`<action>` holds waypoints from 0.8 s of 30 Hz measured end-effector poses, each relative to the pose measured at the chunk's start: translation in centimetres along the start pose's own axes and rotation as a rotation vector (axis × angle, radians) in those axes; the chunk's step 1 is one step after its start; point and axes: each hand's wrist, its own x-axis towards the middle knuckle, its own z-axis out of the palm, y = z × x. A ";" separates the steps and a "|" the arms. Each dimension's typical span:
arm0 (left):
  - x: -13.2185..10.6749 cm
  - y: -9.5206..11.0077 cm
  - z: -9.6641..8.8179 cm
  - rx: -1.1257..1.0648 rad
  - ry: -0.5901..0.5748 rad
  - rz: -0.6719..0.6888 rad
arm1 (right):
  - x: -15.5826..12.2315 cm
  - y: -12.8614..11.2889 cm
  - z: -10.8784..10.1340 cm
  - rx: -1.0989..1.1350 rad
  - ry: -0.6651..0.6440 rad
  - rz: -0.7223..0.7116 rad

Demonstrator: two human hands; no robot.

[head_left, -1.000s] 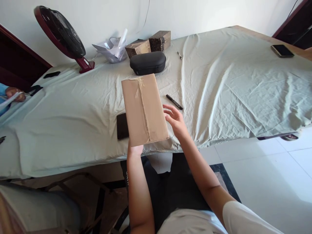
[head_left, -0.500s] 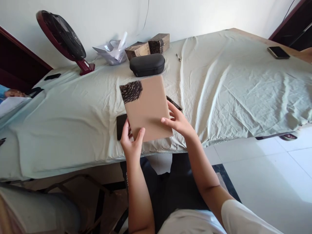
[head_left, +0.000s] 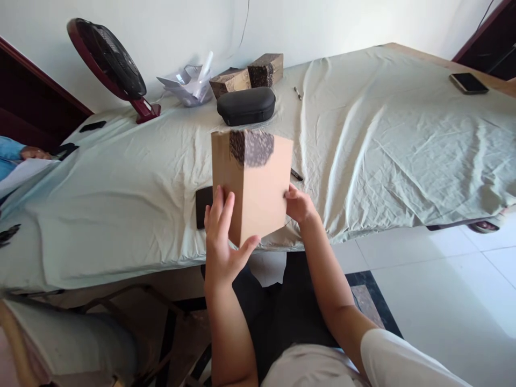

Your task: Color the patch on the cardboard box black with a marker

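Left edge: a co-worker's hand (head_left: pixel 36 153) and blue sleeve (head_left: pixel 8 155), cut off by the frame; a small dark object (head_left: pixel 9 234) farther down is cut too and hard to make out.
Fan (head_left: pixel 115 67): dark grille, red base, standing at the back of the table (head_left: pixel 105 215).
Plastic container (head_left: pixel 188 92): near the wall, its contents blurred together.
Black slab (head_left: pixel 203 196): lies flat on the cloth, its right part hidden by the left hand and the carton.
Left hand (head_left: pixel 223 242): spread wide, fingers laid along the carton's left face, thumb stretched out by its lower corner.
Patterned boxes (head_left: pixel 266 70): two, by the wall, partly covered by the black case (head_left: pixel 246 105).
Carton (head_left: pixel 266 199): up between both hands, over the table's near edge; one long corner edge faces the wearer, with a narrow face left and a broad one right. Its long axis runs away from the body, the black-scribbled end toward the case. Back and underside are out of sight.
Right hand (head_left: pixel 299 204): closed around the right edge, thumb in front, most fingers hidden behind.
Marker (head_left: pixel 297 174): only one end shows past the carton.
Pen (head_left: pixel 298 93): farther back, tiny.
Phone (head_left: pixel 468 83): far right, dark screen up.
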 end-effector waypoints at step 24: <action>2.0 -2.1 -0.5 -0.021 -0.008 -0.083 | -1.6 0.8 -1.5 -0.220 0.000 -0.112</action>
